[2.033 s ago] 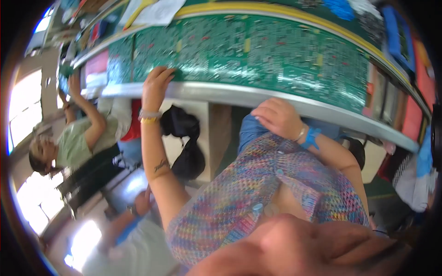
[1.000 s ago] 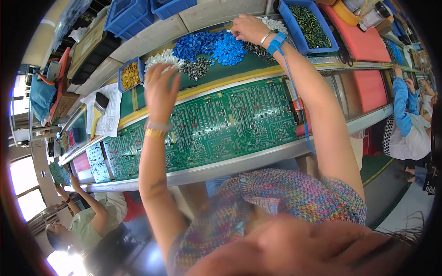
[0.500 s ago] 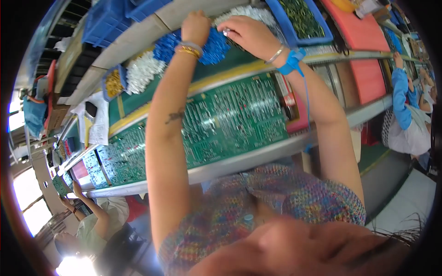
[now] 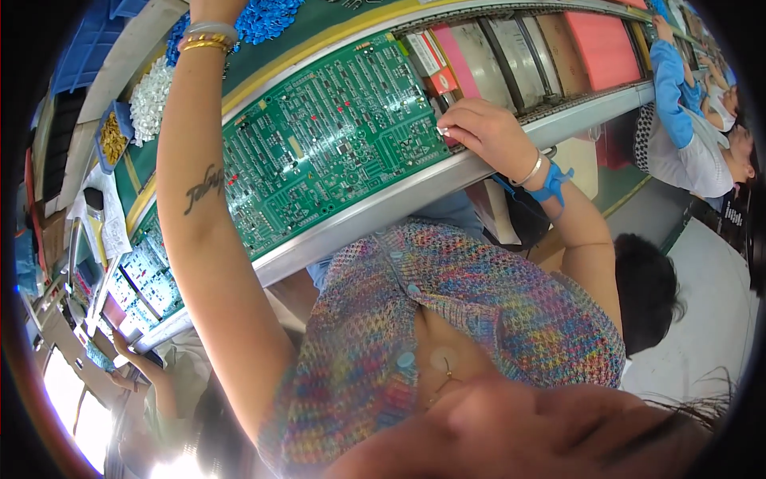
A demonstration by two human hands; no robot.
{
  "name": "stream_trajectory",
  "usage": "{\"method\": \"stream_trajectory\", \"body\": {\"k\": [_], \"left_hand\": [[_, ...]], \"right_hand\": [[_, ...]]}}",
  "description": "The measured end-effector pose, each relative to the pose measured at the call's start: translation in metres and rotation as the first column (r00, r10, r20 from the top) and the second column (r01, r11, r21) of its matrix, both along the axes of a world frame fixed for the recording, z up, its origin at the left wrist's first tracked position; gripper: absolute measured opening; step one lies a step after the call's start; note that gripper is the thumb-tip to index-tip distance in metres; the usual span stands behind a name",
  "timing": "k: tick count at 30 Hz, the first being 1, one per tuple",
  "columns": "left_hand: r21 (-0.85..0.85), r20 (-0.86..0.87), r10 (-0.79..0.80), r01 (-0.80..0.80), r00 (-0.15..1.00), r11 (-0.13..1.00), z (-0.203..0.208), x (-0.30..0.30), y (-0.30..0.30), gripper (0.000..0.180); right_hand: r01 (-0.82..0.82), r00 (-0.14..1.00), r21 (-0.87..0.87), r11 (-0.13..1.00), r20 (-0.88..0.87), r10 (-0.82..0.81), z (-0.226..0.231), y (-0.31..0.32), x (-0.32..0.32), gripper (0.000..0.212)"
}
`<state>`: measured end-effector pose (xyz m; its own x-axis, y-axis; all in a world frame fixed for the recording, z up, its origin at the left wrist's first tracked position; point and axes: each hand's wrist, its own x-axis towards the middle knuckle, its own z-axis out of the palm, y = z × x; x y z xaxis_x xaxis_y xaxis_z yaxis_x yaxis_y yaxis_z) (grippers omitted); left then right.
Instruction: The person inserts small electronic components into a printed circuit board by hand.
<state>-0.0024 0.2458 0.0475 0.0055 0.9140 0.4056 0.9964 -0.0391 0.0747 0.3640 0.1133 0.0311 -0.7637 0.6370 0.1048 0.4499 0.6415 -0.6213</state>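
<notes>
A large green circuit board [image 4: 335, 136] lies on the conveyor, against its metal front rail [image 4: 383, 209]. My right hand [image 4: 479, 132] rests at the board's right edge, fingertips pinched on a small white component [image 4: 441, 130]. A blue strap and a bracelet circle that wrist. My left arm stretches up past the board to a heap of blue components [image 4: 267, 20]. Only the heel of my left hand [image 4: 209, 9] shows above the bangles at the picture's top edge, and its fingers are cut off.
White components [image 4: 150, 88] and a blue bin of yellow parts [image 4: 112, 140] lie left of the blue heap. Pink and grey trays [image 4: 602, 40] follow on the belt at right. A co-worker in a blue sleeve [image 4: 670, 88] stands far right; another person's hand [image 4: 132, 359] works lower left.
My right hand has come down from the blue heap to the board's right edge with a small white part. My left hand stays up at the heap. The view has tilted downward.
</notes>
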Motion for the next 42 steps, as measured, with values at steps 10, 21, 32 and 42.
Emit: {"method": "stream_trajectory", "body": {"k": [10,21,32,42], "left_hand": [[0.061,0.441,-0.113,0.096,0.891,0.994,0.026,0.011,-0.097,0.012],[-0.207,0.738,0.046,0.160,0.674,0.965,0.021,0.039,-0.215,0.019],[-0.352,0.626,0.254,-0.024,0.737,0.936,0.034,0.031,-0.321,0.021],[-0.362,0.593,0.331,-0.124,0.734,0.924,0.006,0.048,-0.346,0.014]], "right_hand": [[-0.122,0.989,0.121,0.985,0.095,0.111,-0.005,0.002,-0.007,0.014],[-0.074,0.997,0.276,0.958,0.053,0.061,0.046,0.044,-0.054,0.014],[-0.043,0.992,0.536,0.843,-0.075,0.098,-0.024,0.216,-0.240,0.011],[-0.075,0.996,0.685,0.725,0.080,0.028,-0.040,0.231,-0.258,0.013]]}}
